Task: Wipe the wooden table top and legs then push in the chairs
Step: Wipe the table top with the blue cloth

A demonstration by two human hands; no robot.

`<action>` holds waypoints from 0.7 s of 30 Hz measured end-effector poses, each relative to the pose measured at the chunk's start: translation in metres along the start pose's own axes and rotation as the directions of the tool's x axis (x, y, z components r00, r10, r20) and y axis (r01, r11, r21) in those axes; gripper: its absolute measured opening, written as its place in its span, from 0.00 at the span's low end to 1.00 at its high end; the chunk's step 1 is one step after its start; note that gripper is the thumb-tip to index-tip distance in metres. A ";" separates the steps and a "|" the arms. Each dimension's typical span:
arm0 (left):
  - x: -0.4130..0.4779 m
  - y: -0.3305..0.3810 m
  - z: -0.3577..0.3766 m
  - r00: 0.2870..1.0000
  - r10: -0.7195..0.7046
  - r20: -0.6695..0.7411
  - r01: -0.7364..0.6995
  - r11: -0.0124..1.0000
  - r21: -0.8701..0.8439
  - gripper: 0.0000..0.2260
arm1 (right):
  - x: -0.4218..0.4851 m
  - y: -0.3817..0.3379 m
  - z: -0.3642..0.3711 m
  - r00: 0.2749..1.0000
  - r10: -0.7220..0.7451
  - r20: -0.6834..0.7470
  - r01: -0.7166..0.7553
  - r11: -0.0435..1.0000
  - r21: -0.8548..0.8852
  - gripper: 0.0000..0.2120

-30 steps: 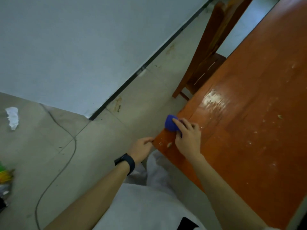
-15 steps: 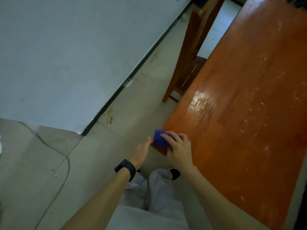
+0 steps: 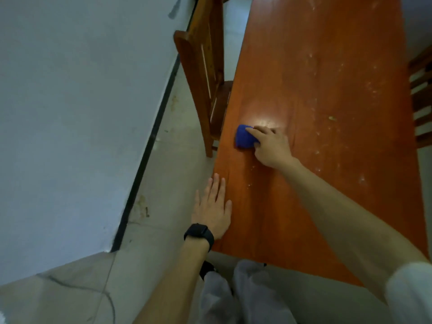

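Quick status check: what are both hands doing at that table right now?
Right hand pressing blue cloth on wooden table top. Left hand flat on table edge, empty. White specks ahead of the cloth; chair alongside, nothing blocking.

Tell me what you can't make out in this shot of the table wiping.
Head view only:
- Table legs: hidden under the top.
- Right-side chair: cut off by the frame edge.
- Blue cloth: partly covered by the right hand.
- Left chair seat: mostly hidden under the table.
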State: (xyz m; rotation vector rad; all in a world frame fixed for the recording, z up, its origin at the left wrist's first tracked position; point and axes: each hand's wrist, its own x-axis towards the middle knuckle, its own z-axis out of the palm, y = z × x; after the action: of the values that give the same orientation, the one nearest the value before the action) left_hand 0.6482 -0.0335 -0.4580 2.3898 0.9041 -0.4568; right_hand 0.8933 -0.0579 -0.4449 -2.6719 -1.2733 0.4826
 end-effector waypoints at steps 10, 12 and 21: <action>0.016 0.003 0.007 0.985 -0.109 0.133 0.101 0.993 0.067 0.28 | -0.108 0.027 -0.005 0.812 -0.438 0.386 0.267 0.866 0.422 0.26; 0.017 0.008 0.008 0.980 -0.125 0.153 0.116 0.991 0.070 0.27 | -0.033 0.031 -0.025 0.880 -0.382 0.283 0.228 0.862 0.453 0.25; 0.029 0.007 0.010 0.976 -0.156 0.149 0.138 0.982 0.127 0.27 | 0.149 0.025 -0.020 0.981 -0.172 -0.091 0.169 0.985 -0.035 0.24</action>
State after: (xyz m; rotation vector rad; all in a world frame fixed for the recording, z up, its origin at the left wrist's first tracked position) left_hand 0.6725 -0.0291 -0.4778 2.3578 1.0100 -0.7648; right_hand 1.0059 0.0423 -0.4663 -2.5433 -1.4742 0.3147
